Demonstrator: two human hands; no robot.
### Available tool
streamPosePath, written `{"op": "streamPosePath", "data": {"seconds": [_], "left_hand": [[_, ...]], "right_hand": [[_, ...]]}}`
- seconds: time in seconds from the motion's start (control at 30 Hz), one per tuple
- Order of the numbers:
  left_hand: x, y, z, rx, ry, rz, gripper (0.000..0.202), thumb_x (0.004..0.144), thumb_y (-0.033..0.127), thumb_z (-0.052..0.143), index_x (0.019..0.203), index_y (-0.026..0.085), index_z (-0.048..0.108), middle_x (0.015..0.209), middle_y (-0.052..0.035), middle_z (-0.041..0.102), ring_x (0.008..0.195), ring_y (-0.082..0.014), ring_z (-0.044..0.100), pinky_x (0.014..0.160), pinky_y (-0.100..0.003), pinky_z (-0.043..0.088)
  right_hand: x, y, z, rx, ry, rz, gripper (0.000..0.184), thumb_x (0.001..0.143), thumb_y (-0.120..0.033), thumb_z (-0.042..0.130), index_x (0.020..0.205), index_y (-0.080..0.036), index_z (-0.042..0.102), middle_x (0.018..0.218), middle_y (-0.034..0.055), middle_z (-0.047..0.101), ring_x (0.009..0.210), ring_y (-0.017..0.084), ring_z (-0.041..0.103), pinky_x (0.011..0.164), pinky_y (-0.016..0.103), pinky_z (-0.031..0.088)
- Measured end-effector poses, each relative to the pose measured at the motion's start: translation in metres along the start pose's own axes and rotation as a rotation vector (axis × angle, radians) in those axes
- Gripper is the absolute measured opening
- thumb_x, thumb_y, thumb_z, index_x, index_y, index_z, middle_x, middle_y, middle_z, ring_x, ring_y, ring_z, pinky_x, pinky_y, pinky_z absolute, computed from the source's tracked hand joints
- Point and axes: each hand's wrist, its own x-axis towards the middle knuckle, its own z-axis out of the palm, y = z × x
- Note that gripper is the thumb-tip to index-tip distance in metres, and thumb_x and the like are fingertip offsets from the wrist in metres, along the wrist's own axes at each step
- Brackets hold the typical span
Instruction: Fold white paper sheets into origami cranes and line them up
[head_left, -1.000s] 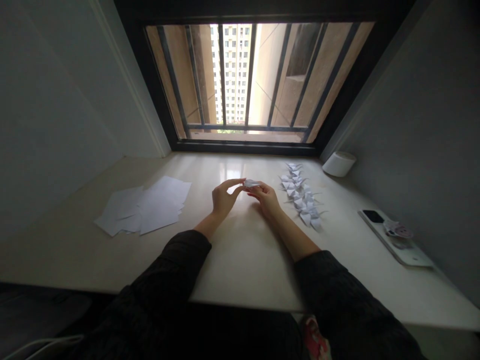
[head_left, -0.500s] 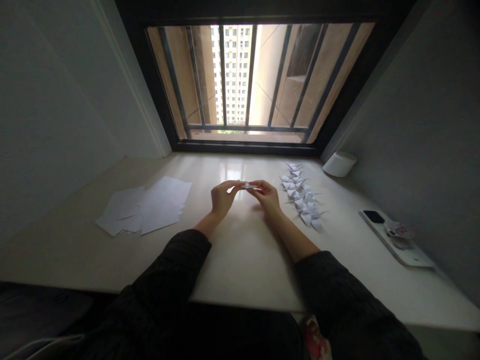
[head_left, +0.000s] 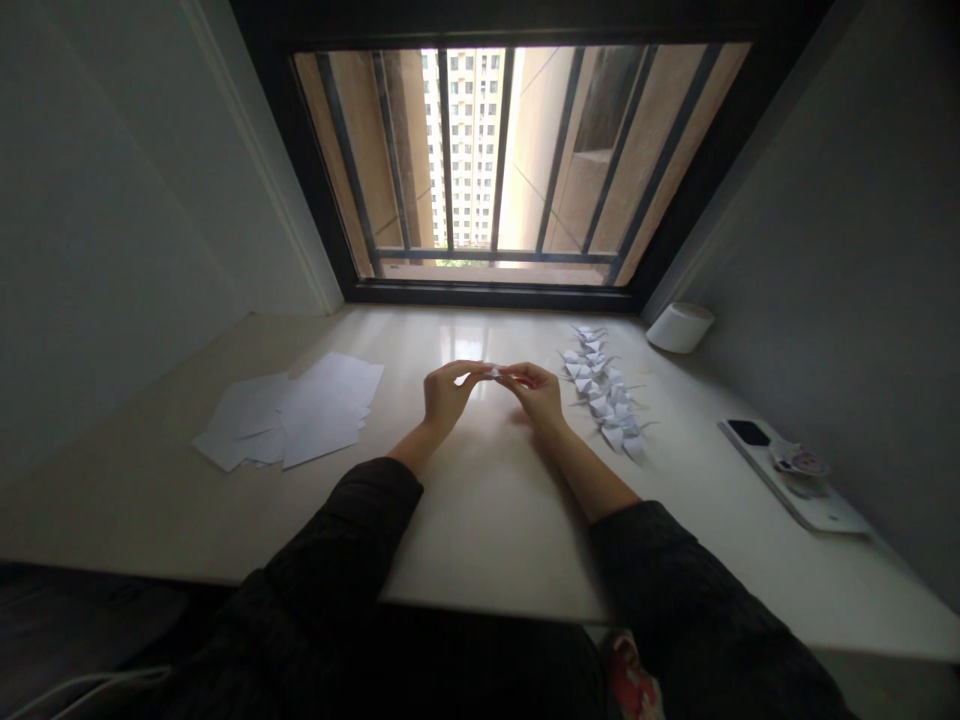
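Between both hands is a small piece of folded white paper [head_left: 493, 373], mostly covered by the fingers. My left hand [head_left: 450, 392] pinches its left side with thumb and fingertips. From the right, my right hand [head_left: 536, 393] pinches the other side, its fingers curled. The two sets of fingertips nearly meet, held a little above the white tabletop [head_left: 487, 520]. How the paper is folded is too small to make out. Folded paper cranes [head_left: 604, 390], several of them, stand in close rows to the right of my right hand.
Loose white paper sheets [head_left: 330, 405] lie in an overlapping pile on the left. At the right are a phone [head_left: 795, 480] with a grip stuck on its back and a white cylindrical object [head_left: 679, 328] by the wall. A barred window [head_left: 487, 293] rises behind the table.
Less of the paper shows between the fingertips now, and the fingers have shifted very slightly. Everything else stays where it was.
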Motion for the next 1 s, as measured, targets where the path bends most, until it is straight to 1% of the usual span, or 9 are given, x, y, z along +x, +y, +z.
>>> {"op": "streamPosePath", "data": {"seconds": [0.1,0.23,0.37,0.5,0.57,0.63,0.73,0.87,1.0], "left_hand": [[0.000,0.000,0.000,-0.028,-0.011,-0.021,0.014,0.077,0.034,0.066,0.087,0.028,0.073,0.093,-0.0010,0.073,0.092,-0.0194,0.067,0.086,-0.035,0.051],[0.000,-0.005,0.003,-0.111,-0.013,-0.066,0.016,0.075,0.036,0.068,0.086,0.026,0.074,0.092,-0.0021,0.073,0.091,-0.0201,0.067,0.088,-0.036,0.051],[0.000,-0.012,0.009,-0.272,0.004,-0.201,0.021,0.071,0.037,0.071,0.085,0.021,0.074,0.089,-0.0052,0.073,0.086,-0.0207,0.068,0.086,-0.038,0.052],[0.001,-0.015,0.015,-0.444,0.025,-0.348,0.028,0.065,0.036,0.075,0.084,0.015,0.072,0.088,-0.0076,0.073,0.084,-0.0207,0.068,0.085,-0.038,0.052],[0.001,-0.014,0.017,-0.499,0.039,-0.391,0.033,0.064,0.035,0.076,0.090,0.015,0.071,0.088,-0.0074,0.073,0.083,-0.0196,0.068,0.085,-0.037,0.052],[0.000,-0.013,0.018,-0.543,0.042,-0.419,0.041,0.065,0.034,0.075,0.102,0.016,0.067,0.087,-0.0065,0.073,0.082,-0.0180,0.067,0.083,-0.036,0.052],[-0.002,-0.013,0.020,-0.569,0.048,-0.465,0.048,0.067,0.033,0.074,0.112,0.018,0.061,0.085,-0.0053,0.072,0.081,-0.0162,0.067,0.080,-0.032,0.051],[-0.004,-0.013,0.024,-0.544,0.068,-0.518,0.046,0.068,0.033,0.073,0.109,0.018,0.061,0.082,-0.0040,0.070,0.077,-0.0149,0.066,0.075,-0.029,0.050],[-0.005,-0.014,0.026,-0.530,0.076,-0.519,0.043,0.068,0.032,0.073,0.107,0.017,0.062,0.079,-0.0040,0.069,0.076,-0.0148,0.065,0.074,-0.029,0.049]], "right_hand": [[0.000,0.001,-0.001,-0.027,0.010,0.021,0.024,0.062,-0.043,0.076,0.074,-0.023,0.072,0.078,0.0030,0.073,0.078,0.022,0.067,0.075,0.037,0.053],[0.000,0.002,-0.002,-0.023,0.011,0.038,0.024,0.062,-0.042,0.076,0.075,-0.023,0.072,0.080,0.0037,0.073,0.079,0.022,0.068,0.077,0.037,0.052],[-0.001,0.003,0.000,0.022,0.002,0.052,0.024,0.063,-0.041,0.076,0.078,-0.023,0.073,0.082,0.0036,0.074,0.080,0.022,0.068,0.080,0.038,0.052],[-0.002,0.001,0.004,0.087,0.019,0.066,0.024,0.063,-0.040,0.077,0.078,-0.022,0.074,0.080,0.0043,0.074,0.077,0.022,0.069,0.079,0.038,0.053],[-0.003,-0.002,0.006,0.128,0.035,0.081,0.025,0.062,-0.041,0.077,0.077,-0.021,0.073,0.079,0.0047,0.074,0.078,0.022,0.069,0.079,0.038,0.054],[-0.004,-0.006,0.009,0.170,0.045,0.104,0.027,0.061,-0.041,0.077,0.078,-0.020,0.073,0.081,0.0052,0.074,0.080,0.023,0.069,0.081,0.039,0.054],[-0.006,-0.008,0.012,0.212,0.081,0.132,0.029,0.059,-0.039,0.079,0.079,-0.020,0.072,0.082,0.0055,0.074,0.081,0.023,0.069,0.083,0.041,0.054],[-0.006,-0.006,0.013,0.219,0.117,0.150,0.032,0.057,-0.040,0.079,0.081,-0.019,0.072,0.082,0.0057,0.074,0.080,0.023,0.069,0.083,0.041,0.053],[-0.004,-0.003,0.011,0.206,0.101,0.163,0.035,0.056,-0.041,0.080,0.082,-0.019,0.072,0.080,0.0058,0.074,0.079,0.024,0.069,0.081,0.041,0.053]]}}
